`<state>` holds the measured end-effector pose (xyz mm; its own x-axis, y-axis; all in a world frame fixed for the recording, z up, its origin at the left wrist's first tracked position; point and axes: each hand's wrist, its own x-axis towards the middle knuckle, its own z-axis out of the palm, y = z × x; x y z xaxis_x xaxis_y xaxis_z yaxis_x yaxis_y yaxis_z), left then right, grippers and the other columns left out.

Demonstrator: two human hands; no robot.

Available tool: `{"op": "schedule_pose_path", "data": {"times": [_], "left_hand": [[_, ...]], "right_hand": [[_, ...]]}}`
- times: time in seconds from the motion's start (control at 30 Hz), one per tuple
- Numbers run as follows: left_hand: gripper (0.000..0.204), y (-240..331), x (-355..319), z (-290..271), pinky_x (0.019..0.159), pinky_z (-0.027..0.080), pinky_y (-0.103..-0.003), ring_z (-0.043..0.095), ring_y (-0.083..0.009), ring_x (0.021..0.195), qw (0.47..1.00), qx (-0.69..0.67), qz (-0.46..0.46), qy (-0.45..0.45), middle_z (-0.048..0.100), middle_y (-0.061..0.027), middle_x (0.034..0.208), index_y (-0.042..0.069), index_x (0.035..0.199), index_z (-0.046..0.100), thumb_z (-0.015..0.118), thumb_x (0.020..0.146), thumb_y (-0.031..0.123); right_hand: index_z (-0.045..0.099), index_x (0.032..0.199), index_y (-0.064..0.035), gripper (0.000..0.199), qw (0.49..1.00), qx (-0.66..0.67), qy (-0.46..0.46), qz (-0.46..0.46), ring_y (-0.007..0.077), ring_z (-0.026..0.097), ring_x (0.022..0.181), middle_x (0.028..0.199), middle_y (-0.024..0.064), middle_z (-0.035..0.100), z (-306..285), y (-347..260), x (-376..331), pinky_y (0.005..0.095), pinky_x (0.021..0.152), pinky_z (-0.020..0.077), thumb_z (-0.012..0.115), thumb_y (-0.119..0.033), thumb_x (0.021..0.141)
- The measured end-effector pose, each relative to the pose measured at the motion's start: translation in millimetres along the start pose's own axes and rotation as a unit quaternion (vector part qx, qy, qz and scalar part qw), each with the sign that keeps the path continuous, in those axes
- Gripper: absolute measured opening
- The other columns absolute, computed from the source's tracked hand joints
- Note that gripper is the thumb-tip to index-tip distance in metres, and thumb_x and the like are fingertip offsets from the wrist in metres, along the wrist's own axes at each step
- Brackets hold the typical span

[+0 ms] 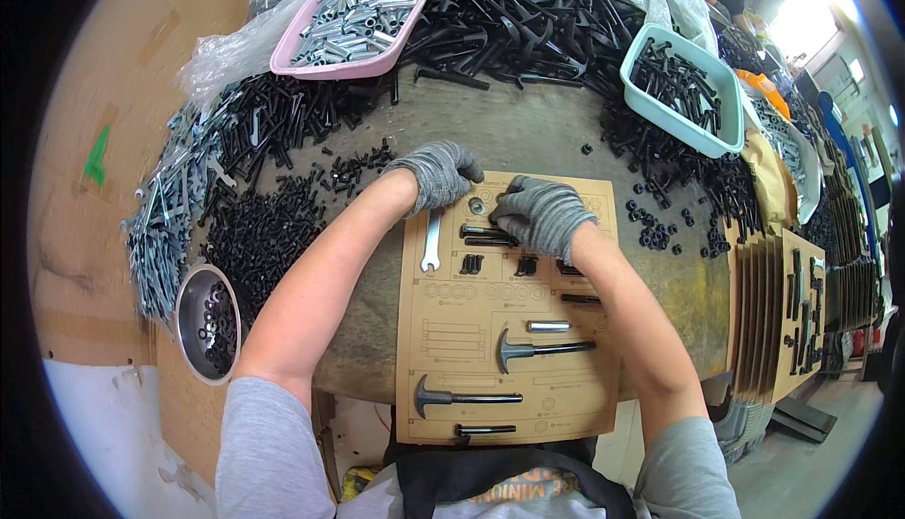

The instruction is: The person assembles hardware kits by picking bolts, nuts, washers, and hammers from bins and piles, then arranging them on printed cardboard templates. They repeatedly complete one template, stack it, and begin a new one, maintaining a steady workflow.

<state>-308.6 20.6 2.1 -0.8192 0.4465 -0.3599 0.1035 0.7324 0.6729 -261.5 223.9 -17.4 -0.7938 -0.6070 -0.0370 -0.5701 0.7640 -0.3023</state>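
Observation:
A brown cardboard sheet (pixel 462 349) with printed outlines lies in front of me. My left hand (pixel 432 176), in a grey knit glove, is over its upper left corner, fingers curled; what they hold, if anything, is hidden. Just below that hand shows an open-end wrench (pixel 432 244). My right hand (pixel 545 217), gloved too, is closed at the sheet's top, its fingertips beside a dark nut (pixel 477 206) and black bolts (pixel 486 236). Lower on the sheet are short bolts (pixel 471 264), a silver sleeve (pixel 548 327), two black hooked puller arms (pixel 542 349) and a long bolt (pixel 485 429).
Heaped around the table (pixel 363 349) are black screws (pixel 259 227), wrenches (pixel 156 255), puller arms (pixel 528 10) and nuts (pixel 655 227). A pink basin (pixel 325 71) holds sleeves; a turquoise basin (pixel 674 128) holds bolts. A metal bowl (pixel 184 330) stands left, stacked cardboard sheets (pixel 754 321) right.

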Motion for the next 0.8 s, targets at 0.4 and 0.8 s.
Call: {"op": "schedule_pose_path", "data": {"times": [0.4, 0.8], "left_hand": [[0.027, 1.3, -7.0, 0.0, 0.072, 0.051, -0.032, 0.065, -0.0216, 0.073, 0.993, 0.116, 0.015, 0.013, 0.07, -0.0138, 0.086, 0.006, 0.097, 0.072, 0.068, 0.078, 0.024], [0.033, 24.9, -17.2, 29.7, 0.078, 0.051, -0.038, 0.066, -0.028, 0.083, 0.968, 0.239, -0.048, 0.058, 0.07, -0.0133, 0.089, 0.01, 0.096, 0.071, 0.07, 0.075, 0.036]], "right_hand": [[0.07, 0.1, -0.0163, 0.02, 1.0, 0.004, -0.015, 0.022, 0.0313, 0.063, 0.09, 0.1, 0.0107, 0.064, -7.9, -5.1, 2.4, 0.0394, 0.08, 0.0503, 0.057, -0.021, 0.086], [0.072, 0.097, -0.0146, 0.023, 0.986, 0.048, 0.03, 0.158, 0.0281, 0.065, 0.09, 0.096, 0.0113, 0.068, -5.9, -10.9, 2.5, 0.0366, 0.08, 0.0502, 0.067, -0.028, 0.079]]}}
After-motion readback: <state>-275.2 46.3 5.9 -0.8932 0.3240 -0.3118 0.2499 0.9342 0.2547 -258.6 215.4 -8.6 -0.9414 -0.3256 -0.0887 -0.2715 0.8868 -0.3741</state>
